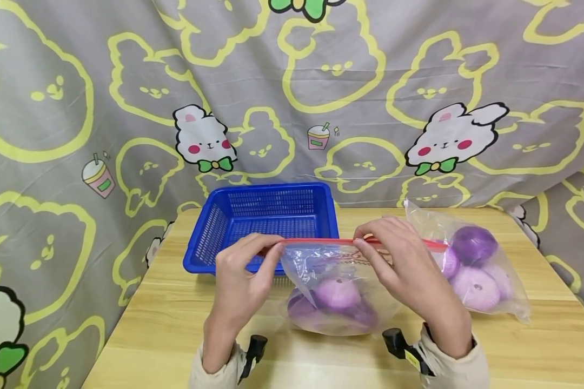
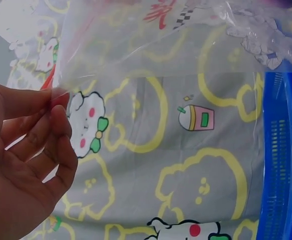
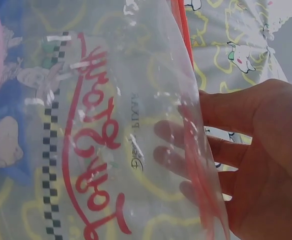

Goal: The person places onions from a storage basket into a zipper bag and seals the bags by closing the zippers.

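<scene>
A clear zip bag (image 1: 302, 265) with a red closure strip (image 1: 316, 241) stands on the table, holding several purple onions (image 1: 338, 294). My left hand (image 1: 245, 273) pinches the strip's left end between thumb and fingertips. Farther right along the same strip, my right hand (image 1: 404, 265) pinches it with the thumb on the near side. Red lettering (image 3: 103, 125) and a checkered band show on the bag in the right wrist view, with fingers visible through the plastic. The left wrist view shows the bag's corner between the fingertips (image 2: 60, 117).
Behind the bag at the left sits a blue perforated basket (image 1: 332, 216) with nothing visible inside. Another clear bag (image 1: 425, 219) of purple onions (image 1: 474, 289) lies at the right, partly behind my right hand. A patterned grey curtain (image 1: 272, 86) hangs behind the wooden table (image 1: 160, 335).
</scene>
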A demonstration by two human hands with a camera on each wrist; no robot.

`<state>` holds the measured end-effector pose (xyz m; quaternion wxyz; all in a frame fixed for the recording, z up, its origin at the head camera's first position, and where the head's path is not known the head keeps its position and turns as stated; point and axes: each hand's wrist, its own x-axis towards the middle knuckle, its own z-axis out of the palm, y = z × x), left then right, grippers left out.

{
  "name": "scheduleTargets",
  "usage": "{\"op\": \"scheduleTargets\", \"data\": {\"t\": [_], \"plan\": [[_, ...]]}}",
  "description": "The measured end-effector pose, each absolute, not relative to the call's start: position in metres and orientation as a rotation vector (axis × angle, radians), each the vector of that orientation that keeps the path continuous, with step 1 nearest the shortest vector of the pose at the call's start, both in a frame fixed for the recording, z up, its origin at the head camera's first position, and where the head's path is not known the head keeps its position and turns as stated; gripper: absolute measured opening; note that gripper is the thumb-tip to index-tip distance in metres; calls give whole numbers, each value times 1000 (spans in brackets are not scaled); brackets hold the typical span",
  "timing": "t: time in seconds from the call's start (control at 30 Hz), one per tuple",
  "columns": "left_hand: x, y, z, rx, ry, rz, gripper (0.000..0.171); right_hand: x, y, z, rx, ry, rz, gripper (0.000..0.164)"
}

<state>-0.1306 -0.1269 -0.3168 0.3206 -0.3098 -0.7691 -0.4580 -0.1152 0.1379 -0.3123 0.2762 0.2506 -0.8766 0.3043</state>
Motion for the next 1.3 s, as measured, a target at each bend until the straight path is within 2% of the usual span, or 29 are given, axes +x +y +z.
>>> {"op": "scheduleTargets", "data": {"t": [0.4,0.57,0.87,1.17,1.3], "plan": [[-129,-131,-323,-795,-1976,-1244,10,-105,145,-311,661,-2398,808,10],[-127,-133,-327,-794,-1983,-1243,11,-101,150,-308,706,-2403,714,6],[-127,-129,-325,-830,-1999,-1224,11,-97,160,-306,715,-2449,595,10],[-129,-123,-322,-871,-2031,-1223,11,-94,166,-315,738,-2407,696,17],[-130,-121,-320,-888,-2073,-1203,8,-92,173,-313,744,-2444,639,15]]}}
